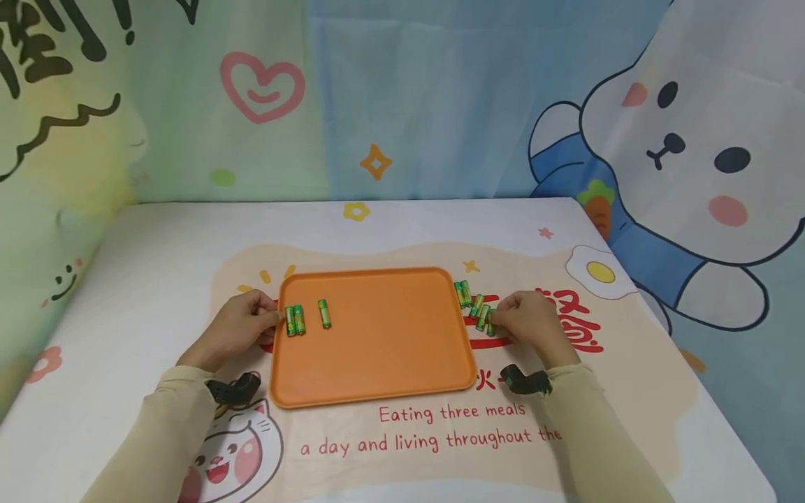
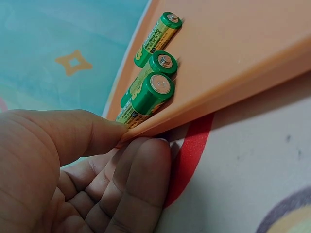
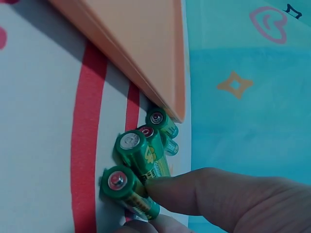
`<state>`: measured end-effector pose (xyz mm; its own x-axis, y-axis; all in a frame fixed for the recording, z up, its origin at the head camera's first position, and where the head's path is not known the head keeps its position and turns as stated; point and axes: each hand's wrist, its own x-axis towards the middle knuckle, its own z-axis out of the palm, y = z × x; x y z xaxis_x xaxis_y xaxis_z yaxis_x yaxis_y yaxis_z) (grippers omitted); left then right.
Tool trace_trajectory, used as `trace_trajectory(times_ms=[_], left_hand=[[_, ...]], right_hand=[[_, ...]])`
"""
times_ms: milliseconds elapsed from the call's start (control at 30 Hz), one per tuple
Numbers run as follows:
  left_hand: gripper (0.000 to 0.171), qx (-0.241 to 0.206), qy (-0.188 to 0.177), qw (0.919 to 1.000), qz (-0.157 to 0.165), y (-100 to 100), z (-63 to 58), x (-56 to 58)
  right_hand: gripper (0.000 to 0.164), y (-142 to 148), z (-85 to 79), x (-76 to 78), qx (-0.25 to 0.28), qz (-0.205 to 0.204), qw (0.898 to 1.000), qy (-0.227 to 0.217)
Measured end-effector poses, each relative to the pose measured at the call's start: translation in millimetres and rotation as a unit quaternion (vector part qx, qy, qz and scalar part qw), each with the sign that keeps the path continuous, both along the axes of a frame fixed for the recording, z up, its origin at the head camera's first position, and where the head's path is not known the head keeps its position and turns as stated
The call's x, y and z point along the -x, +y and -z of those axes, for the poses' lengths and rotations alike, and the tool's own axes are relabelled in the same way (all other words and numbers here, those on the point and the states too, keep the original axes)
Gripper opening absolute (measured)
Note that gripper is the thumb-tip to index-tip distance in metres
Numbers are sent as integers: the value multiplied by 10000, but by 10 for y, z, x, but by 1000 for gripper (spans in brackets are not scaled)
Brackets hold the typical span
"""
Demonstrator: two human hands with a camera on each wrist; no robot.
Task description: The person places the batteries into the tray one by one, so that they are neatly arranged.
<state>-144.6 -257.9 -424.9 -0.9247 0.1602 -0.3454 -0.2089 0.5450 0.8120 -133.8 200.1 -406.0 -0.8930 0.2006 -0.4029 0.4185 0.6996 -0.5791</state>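
Note:
An orange tray (image 1: 377, 363) lies on the table, with two green batteries (image 1: 295, 321) side by side near its left rim and a third battery (image 1: 323, 314) a little further in. My left hand (image 1: 242, 325) pinches the tray's left rim, thumb on top right beside the nearest battery (image 2: 146, 99) and curled fingers below. Past the tray's right edge lies a loose cluster of several green batteries (image 1: 476, 305). At the near end of that cluster, my right hand (image 1: 531, 321) pinches a battery (image 3: 129, 191) between thumb and fingers; the fingers are partly hidden in the right wrist view.
A printed tablecloth (image 1: 428, 461) with red lettering and cartoon figures covers the table. Behind it hangs a patterned curtain (image 1: 428, 105). Dark straps with camera mounts (image 1: 527, 381) sit at both wrists, close to the tray's sides.

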Motion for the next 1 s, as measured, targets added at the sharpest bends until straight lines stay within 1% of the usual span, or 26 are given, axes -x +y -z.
trace_trajectory(times_ms=[133,367,533,633,700,800,933,1000], left_hand=[[21,-37,-2,10000,-40,-1,9,-1],[20,-72,36,10000,-41,-6,23,4],[22,-148,113,9998,-9,-11,28,8],[22,-194,101,9998,-12,-8,27,14],[22,-191,76,9998,-19,-6,25,18],[21,-149,6,9999,-62,-3,20,20],[21,-94,-40,9999,-103,-5,17,20],[21,-103,-51,9999,-120,-7,26,23]], right_hand=[[30,-1,22,-24,-151,-116,9998,-49],[24,-17,53,-47,-446,-308,9985,-84],[23,-27,40,-51,-594,-319,9977,-29],[23,-37,-3,-56,-610,-320,9976,34],[23,-55,-39,-56,-561,-310,9979,103],[26,-120,-116,-45,-327,-260,9990,160],[29,-259,-218,-4,187,-181,9994,219],[30,-338,-256,22,424,-235,9984,289]])
